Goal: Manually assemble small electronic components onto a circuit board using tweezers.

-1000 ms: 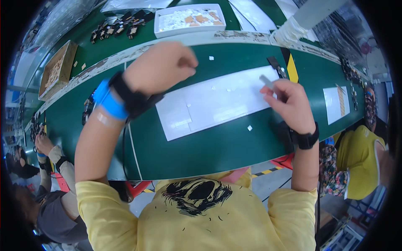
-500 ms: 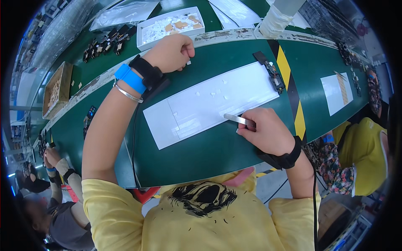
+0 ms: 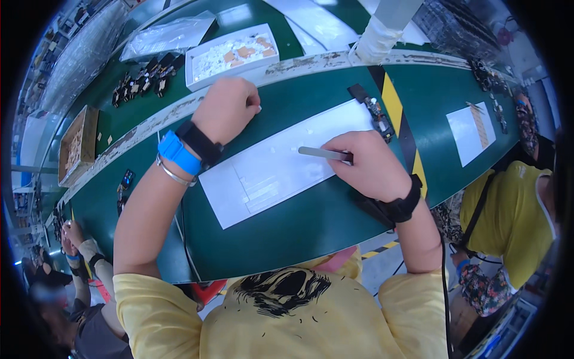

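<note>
"So, where is the metal tool sitting?"

"The metal tool (image 3: pixel 317 153) is pointing leftward over the white panel (image 3: pixel 222 200). Whether its tip is touching, I cannot tell."

"And the hands?"

"Right hand (image 3: pixel 371 164) is clamping the tool's rear end. Left hand (image 3: pixel 227 107) is hanging past the panel's far edge, fingers curled in; cannot tell if they are pinching anything."

"What is serving this step best?"

"My judgement: gripping lightly, holding the tip low and flat, resting no wrist on the panel. Otherwise the small pale pieces (image 3: pixel 308 131) are risking a drag."

"Farther out?"

"Black device (image 3: pixel 378 118) is lying at the panel's right end. Green surface (image 3: pixel 269 245) is carrying both. White box (image 3: pixel 269 58) of white and tan bits is standing beyond the left hand."
</note>
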A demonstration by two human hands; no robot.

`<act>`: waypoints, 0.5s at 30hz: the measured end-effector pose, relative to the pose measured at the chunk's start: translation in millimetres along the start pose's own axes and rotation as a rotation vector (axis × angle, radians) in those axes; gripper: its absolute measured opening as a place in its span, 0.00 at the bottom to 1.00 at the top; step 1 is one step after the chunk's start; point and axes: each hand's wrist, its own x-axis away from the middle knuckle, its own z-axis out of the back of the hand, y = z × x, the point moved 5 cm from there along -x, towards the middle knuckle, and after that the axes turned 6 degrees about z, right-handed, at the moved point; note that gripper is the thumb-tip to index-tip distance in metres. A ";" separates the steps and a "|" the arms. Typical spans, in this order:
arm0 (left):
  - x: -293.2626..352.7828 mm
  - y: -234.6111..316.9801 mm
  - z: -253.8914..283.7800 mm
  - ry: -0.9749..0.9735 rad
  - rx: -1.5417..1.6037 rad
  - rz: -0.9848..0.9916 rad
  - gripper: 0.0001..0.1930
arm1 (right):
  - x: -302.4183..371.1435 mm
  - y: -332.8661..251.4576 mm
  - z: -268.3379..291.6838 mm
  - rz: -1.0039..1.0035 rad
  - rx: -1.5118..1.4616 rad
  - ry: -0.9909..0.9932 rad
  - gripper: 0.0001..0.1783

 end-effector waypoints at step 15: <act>4.2 3.1 -13.1 0.089 -0.275 -0.119 0.04 | 23.5 62.1 77.3 -0.442 0.156 0.419 0.11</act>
